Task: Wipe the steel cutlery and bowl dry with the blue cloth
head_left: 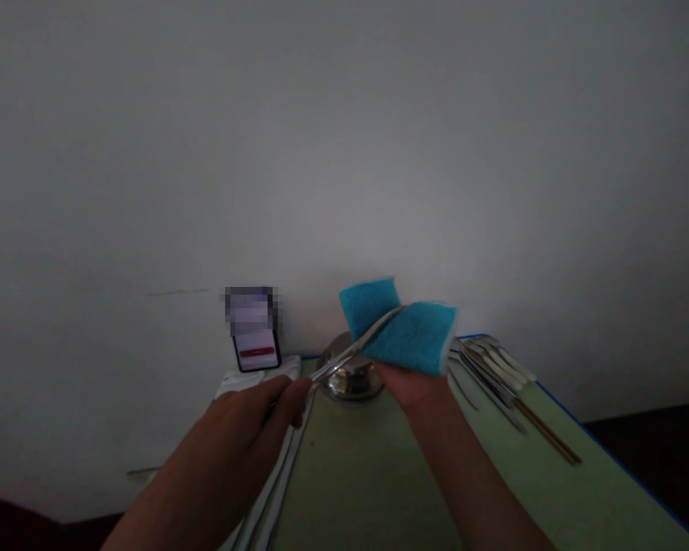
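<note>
My left hand [258,417] is closed around the near end of a slim, shiny metal utensil [338,358], thumb along its handle. The utensil slants up to the right, and its far end goes into the fold of a blue cloth [416,337], so its kind is hidden. My right hand [414,389] grips the cloth from below, with its fingers mostly covered. One cloth flap stands up behind the utensil, and a pale edge shows at the right. Behind and below the utensil, a round shiny metal vessel [353,383] sits on the table.
The pale green table [373,474] meets a plain wall. A phone [256,348] leans there at the left, by a white folded cloth [290,367]. Long pale strips [284,474] run along the left side. At the right lie several metal utensils [497,363] and brown chopsticks [548,434].
</note>
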{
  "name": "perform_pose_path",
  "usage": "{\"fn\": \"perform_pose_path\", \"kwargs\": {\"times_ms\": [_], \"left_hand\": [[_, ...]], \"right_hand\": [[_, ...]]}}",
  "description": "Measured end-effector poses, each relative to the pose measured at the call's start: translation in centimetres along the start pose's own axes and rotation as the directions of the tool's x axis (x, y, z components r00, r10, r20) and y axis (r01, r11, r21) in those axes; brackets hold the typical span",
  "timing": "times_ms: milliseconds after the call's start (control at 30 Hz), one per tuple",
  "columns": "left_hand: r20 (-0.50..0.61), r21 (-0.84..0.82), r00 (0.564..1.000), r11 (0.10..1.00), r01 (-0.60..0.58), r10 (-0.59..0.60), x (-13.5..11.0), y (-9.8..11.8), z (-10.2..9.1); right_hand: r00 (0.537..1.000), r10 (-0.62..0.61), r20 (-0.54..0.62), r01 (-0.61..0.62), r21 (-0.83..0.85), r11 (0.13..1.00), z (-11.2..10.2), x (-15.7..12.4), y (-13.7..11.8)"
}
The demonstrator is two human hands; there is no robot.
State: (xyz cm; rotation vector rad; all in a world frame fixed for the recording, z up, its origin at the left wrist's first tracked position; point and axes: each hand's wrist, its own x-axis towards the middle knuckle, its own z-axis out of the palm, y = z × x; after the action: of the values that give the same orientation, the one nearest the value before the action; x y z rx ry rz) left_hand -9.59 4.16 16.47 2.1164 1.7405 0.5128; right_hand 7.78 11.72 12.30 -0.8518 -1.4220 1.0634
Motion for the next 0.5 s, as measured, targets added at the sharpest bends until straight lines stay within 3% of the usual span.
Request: {"fn": "perform_pose_path", "kwargs": {"times_ms": [33,67,133,200,333,500], "left_hand": [[-0.006,-0.005,1.000,1.000,-0.003,0.003,0.0,0.1,0.0],[-0.013,-0.016,1.000,1.000,-0.010,0.010,-0.1,0.2,0.1],[-0.019,-0.044,0.999,0.998,-0.034,0.033,-0.2,0.5,0.2],[-0.023,-0.063,0.998,0.996,-0.063,0.061,-0.2,0.7,0.4],[-0.033,-0.050,0.997,0.996,-0.077,0.076,-0.2,0.6,0.5],[-0.069,-0.047,0.996,0.997,-0.061,0.058,-0.3,0.3,0.1]], "right_hand": [[0.998,-0.016,-0.058,0.029,0.231,0.972,0.0,0.1,-0.4],[0.995,-0.015,-0.103,0.063,0.477,0.877,0.0,0.2,-0.8],[0.991,0.036,-0.127,0.079,0.789,0.609,0.4,0.1,-1.5],[0.987,0.132,-0.093,0.008,0.844,0.536,0.9,0.1,-1.8],[0.940,0.317,-0.125,-0.080,0.824,0.561,1.7,0.4,-1.1],[0.907,0.315,-0.281,0.095,0.863,0.497,1.1,1.2,0.1]]}}
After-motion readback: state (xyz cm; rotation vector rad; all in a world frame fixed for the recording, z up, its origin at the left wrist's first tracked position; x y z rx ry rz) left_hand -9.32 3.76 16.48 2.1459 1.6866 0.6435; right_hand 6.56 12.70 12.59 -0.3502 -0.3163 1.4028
